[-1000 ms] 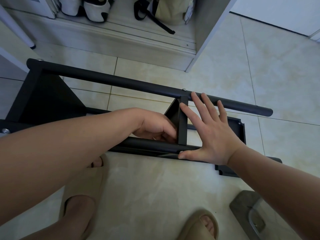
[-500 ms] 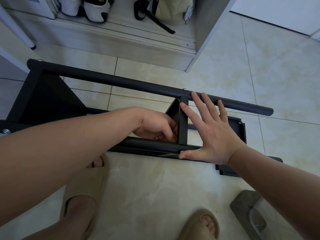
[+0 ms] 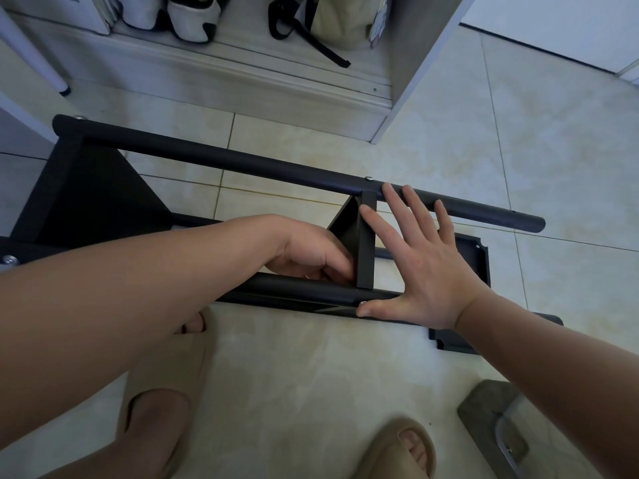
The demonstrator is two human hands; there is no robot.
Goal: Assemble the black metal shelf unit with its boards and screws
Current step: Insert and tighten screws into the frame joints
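The black metal shelf unit lies on its side on the tiled floor, its far tube (image 3: 262,164) and near tube (image 3: 297,288) running left to right. A black shelf board (image 3: 366,236) stands on edge between them. My right hand (image 3: 418,264) lies flat with fingers spread against that board's right side, thumb on the near tube beside a silver screw head (image 3: 362,302). My left hand (image 3: 311,254) reaches in behind the board's left side with curled fingers; whatever they hold is hidden. Another board (image 3: 86,202) sits at the left end, and a loose board (image 3: 473,261) lies on the floor.
A grey cabinet (image 3: 415,74) with white shoes (image 3: 186,19) and a bag stands at the back. My feet in beige slippers (image 3: 162,392) are near the bottom edge. A grey slipper (image 3: 498,420) lies at the lower right. A screw head (image 3: 368,178) tops the far tube.
Almost nothing: the fingers of my left hand shift slightly behind the board. My right hand stays pressed flat on the board.
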